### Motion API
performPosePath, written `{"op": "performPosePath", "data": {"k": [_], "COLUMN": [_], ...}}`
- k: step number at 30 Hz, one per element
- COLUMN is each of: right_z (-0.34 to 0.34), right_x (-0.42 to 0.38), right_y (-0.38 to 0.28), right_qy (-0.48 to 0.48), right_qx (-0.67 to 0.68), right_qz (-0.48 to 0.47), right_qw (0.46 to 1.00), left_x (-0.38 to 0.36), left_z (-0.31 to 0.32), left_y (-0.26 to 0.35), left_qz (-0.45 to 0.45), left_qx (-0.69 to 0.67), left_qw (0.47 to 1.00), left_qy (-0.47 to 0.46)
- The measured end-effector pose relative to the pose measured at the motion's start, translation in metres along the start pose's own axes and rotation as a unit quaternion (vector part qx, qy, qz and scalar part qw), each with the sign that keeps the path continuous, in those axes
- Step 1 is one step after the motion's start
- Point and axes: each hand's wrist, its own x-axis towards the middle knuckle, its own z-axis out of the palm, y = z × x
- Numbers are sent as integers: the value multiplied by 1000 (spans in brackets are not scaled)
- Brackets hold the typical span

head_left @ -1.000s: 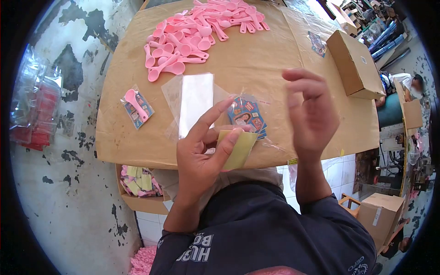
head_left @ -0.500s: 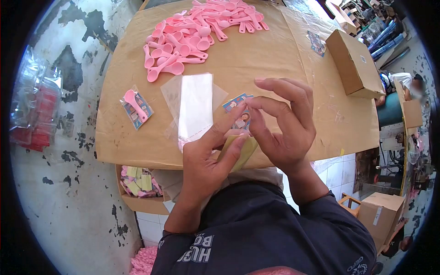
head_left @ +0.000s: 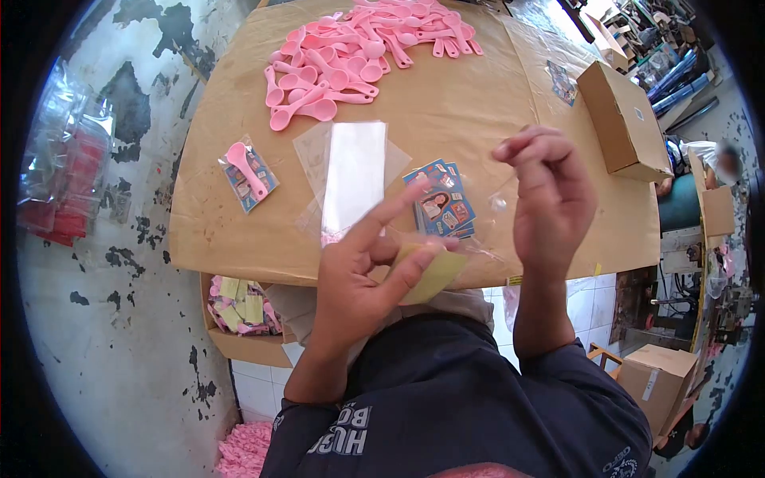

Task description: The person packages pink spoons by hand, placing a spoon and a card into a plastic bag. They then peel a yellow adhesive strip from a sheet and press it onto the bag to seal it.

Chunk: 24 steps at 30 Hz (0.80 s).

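My left hand [head_left: 351, 279] is closed, its thumb pressing on a small clear packet with a yellow card face [head_left: 438, 275], held above the table's near edge. My right hand [head_left: 554, 199] is raised to the right, apart from the packet, with its fingers curled together; whatever is between them is too small or blurred to make out. Just beyond the packet lies a stack of blue printed cards [head_left: 450, 199]. To its left, clear plastic bags [head_left: 356, 171] are piled on the table. A pink measuring spoon [head_left: 245, 169] rests on a bagged blue card at far left.
Many pink spoons [head_left: 351, 60] are heaped at the table's far side. A cardboard box [head_left: 625, 123] stands at the right edge. Below the left front edge, another box [head_left: 239, 338] holds finished-looking packets. Clear and red bags [head_left: 76, 175] hang on the left wall. A person [head_left: 701, 151] is at far right.
My right hand has moved away from my left hand, up and to the right, and its fingers have curled in. The blue cards now show more fully. My left hand keeps the packet.
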Motion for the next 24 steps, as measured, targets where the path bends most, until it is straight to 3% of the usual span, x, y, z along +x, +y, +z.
{"op": "performPosePath", "data": {"k": [2,3,6,8,13,14,16,20,22,24], "right_z": [-11,-7,-28,-29,2,7,14,21,21,17], "right_x": [9,16,10,0,-16,-16,-16,-21,-21,-18], "right_y": [-9,-19,0,-1,-14,-15,-16,-14,-15,-15], "right_qy": [112,177,116,71,-79,-78,-195,-175,-113,-126], "right_qx": [255,278,331,329,158,159,-12,21,121,120], "right_qz": [134,150,79,83,201,203,145,201,236,241], "right_qw": [951,932,933,938,963,963,970,964,957,955], "left_x": [0,2,5,9,17,18,20,18,16,16], "left_z": [2,3,-5,-7,2,2,2,7,4,1], "left_y": [6,7,-4,-7,-8,-9,-12,-11,-11,-13], "left_qz": [-4,-6,72,90,153,151,181,160,122,121], "left_qx": [-53,-105,-91,-81,-103,-102,-82,-51,-62,-54], "left_qw": [997,988,978,975,969,969,969,973,981,983], "left_qy": [57,113,172,186,167,166,145,158,134,131]}}
